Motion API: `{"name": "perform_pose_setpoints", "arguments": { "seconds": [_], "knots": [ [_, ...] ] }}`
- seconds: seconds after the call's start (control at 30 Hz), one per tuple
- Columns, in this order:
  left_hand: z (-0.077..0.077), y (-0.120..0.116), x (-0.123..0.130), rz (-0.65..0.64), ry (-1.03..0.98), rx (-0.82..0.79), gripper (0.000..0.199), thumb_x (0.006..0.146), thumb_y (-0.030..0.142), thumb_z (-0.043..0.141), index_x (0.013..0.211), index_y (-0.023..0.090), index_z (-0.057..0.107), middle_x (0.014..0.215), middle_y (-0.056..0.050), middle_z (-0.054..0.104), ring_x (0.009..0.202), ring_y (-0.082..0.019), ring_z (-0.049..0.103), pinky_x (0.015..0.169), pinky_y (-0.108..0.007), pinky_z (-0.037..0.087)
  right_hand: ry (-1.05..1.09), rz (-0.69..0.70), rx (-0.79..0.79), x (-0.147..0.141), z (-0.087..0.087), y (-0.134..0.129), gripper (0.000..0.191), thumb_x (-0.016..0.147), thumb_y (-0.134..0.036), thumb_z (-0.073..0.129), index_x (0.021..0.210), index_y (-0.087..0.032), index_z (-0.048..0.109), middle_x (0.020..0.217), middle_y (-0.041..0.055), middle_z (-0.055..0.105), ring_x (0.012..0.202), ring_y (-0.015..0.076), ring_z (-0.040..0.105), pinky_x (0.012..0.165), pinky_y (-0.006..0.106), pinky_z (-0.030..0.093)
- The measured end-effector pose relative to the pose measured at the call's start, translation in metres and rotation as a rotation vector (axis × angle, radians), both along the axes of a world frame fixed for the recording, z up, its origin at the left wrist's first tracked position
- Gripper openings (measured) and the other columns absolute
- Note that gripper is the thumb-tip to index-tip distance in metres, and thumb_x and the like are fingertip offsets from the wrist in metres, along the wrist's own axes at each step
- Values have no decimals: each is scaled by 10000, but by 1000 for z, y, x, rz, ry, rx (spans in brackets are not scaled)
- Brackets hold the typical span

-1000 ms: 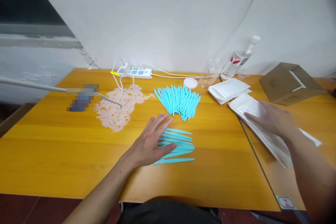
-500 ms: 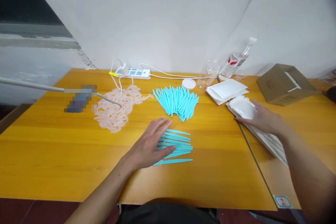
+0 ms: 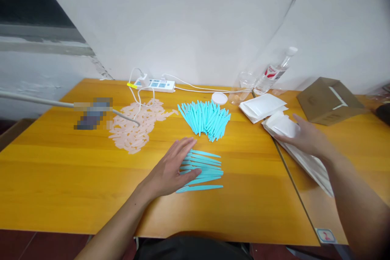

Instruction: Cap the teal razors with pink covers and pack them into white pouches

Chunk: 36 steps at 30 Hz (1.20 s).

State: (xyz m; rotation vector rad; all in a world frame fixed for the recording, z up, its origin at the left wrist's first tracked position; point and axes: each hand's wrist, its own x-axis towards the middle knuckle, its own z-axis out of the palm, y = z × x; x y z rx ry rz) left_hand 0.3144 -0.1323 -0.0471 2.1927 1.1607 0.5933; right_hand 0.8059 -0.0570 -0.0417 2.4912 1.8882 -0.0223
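My left hand [image 3: 172, 170] lies palm down with fingers stretched out, over the left ends of several turquoise plastic knives [image 3: 207, 170] laid roughly side by side. Its thumb rests across the lower ones, and the palm hides their ends. Beyond the fingertips is a larger pile of turquoise knives [image 3: 204, 118]. On the right, my right hand [image 3: 307, 136] is around a stack of flat white bags [image 3: 283, 124], its thumb on the near side and its fingers on the far side. The undersides of those fingers are hidden. Another white packet [image 3: 263, 106] lies just behind that stack.
Pale pink flat pieces [image 3: 134, 132] spread at the left, crossed by a white cable [image 3: 126, 118] near a pixelated object [image 3: 94, 113]. Along the wall are a power strip [image 3: 160, 85], a round white lid [image 3: 219, 98], a clear cup [image 3: 239, 89], a bottle [image 3: 272, 74] and a cardboard box [image 3: 323, 101].
The white bags under my right hand have shifted slightly, and their layered lower edge now looks smoother. My left hand has slid slightly left over the knives.
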Motion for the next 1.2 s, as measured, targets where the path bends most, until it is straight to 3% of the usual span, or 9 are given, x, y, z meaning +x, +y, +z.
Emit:
{"name": "perform_pose_setpoints", "arguments": {
  "seconds": [0.1,0.2,0.3,0.37,0.5,0.63,0.77,1.0,1.2],
  "knots": [
    [3,-1,2,26,-104,-119,744,921,510,651,1567,318,338,1630,-80,353,1502,-314,323,1234,-522,305,10,110,25,-20,23,-12,871,848,-688,593,1542,-227,338,1300,213,586,1180,359,591,929,426,478],
    [9,0,19,71,-404,-374,727,913,495,673,1545,290,377,1557,-118,466,1433,-306,445,1191,-513,369,11,348,140,-67,43,-39,901,811,-554,702,1543,-166,349,1307,239,551,1178,383,576,985,454,471],
    [14,4,51,108,-700,-691,757,891,489,706,1527,231,387,1428,-172,592,1233,-294,635,1038,-466,511,170,670,172,-123,48,-71,859,828,-382,691,1576,-271,283,1357,165,531,1202,365,554,1007,502,462],
    [16,7,72,129,-727,-788,707,865,466,738,1462,201,468,1302,-175,675,1066,-271,709,910,-413,563,255,798,159,-151,43,-86,874,848,-320,661,1596,-294,208,1353,153,529,1208,352,547,995,509,466],
    [20,8,94,91,-641,-776,510,888,466,689,1294,168,611,969,-111,763,801,-213,721,711,-317,561,324,841,182,-174,24,-96,945,840,-262,654,1611,-251,108,1357,175,523,1217,361,524,991,523,457],
    [26,6,95,128,-646,-731,480,924,512,613,1270,178,603,962,-79,754,782,-192,702,657,-271,536,366,844,220,-182,15,-90,906,878,-301,652,1603,-233,114,1336,177,533,1201,345,532,984,506,461],
    [29,10,93,128,-472,-517,300,909,416,623,1046,156,681,862,-43,714,703,-155,624,601,-232,471,378,818,275,-198,11,-82,1058,790,-288,725,1609,-185,64,1334,198,523,1210,378,509,1006,553,427],
    [22,37,81,70,-416,-604,395,915,516,543,880,150,687,747,-12,657,630,-134,571,553,-217,428,631,874,241,-204,16,-69,805,793,-153,679,1499,-322,329,1312,98,570,1178,300,540,992,463,454],
    [23,57,81,95,-126,-424,360,803,489,656,685,149,680,606,13,572,553,-122,500,469,-208,309,506,875,216,-200,14,-64,926,773,-241,705,1558,-208,215,1316,163,555,1174,356,525,997,520,423]
  ]
}}
